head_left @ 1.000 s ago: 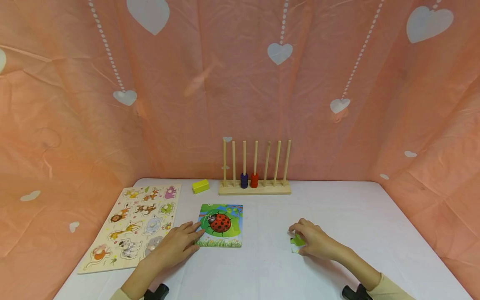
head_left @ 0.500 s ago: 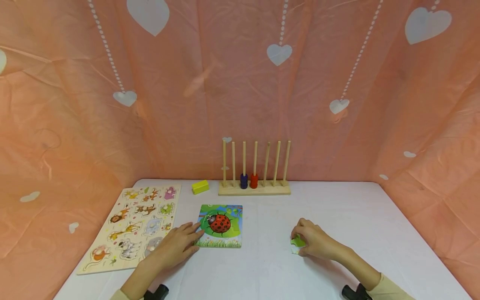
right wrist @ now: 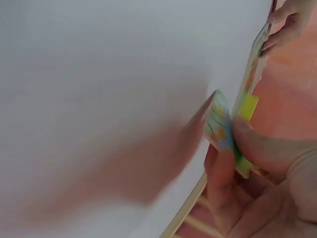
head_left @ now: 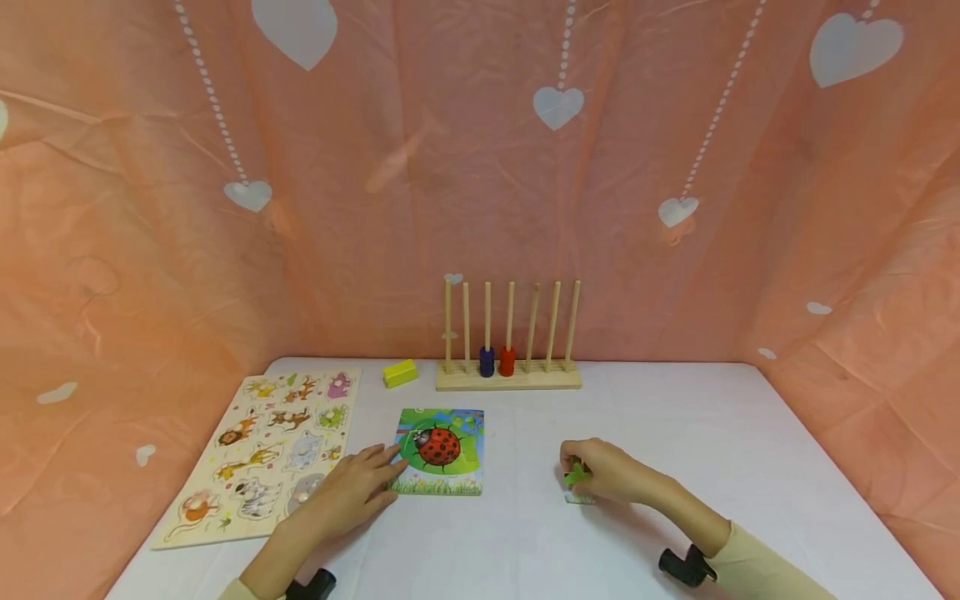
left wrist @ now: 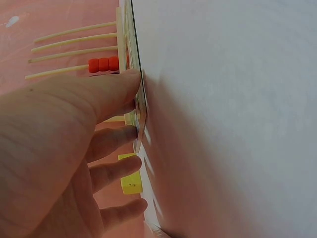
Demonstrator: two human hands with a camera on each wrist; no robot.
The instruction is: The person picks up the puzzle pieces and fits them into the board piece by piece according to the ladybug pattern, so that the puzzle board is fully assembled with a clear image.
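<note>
A square ladybug picture board (head_left: 450,479) lies flat on the white table. My left hand (head_left: 351,493) rests at its left edge, fingers fairly straight and fingertips on the board. In the left wrist view the thumb and fingers of my left hand (left wrist: 74,134) are spread along the board's edge. Out to the right, my right hand (head_left: 611,471) pinches a small jigsaw piece (head_left: 579,476) printed green and white. The right wrist view shows that jigsaw piece (right wrist: 219,121) tilted between thumb and fingers, partly covered by them.
A wooden animal peg puzzle (head_left: 258,537) lies at the left, partly under my left forearm. At the back stands a wooden peg rack (head_left: 510,382) with blue beads (head_left: 487,362) and red beads (head_left: 507,362). A yellow block (head_left: 401,373) sits left of the rack.
My right hand has moved left toward the board with the jigsaw piece and turned it. The left hand and the board have stayed in place.
</note>
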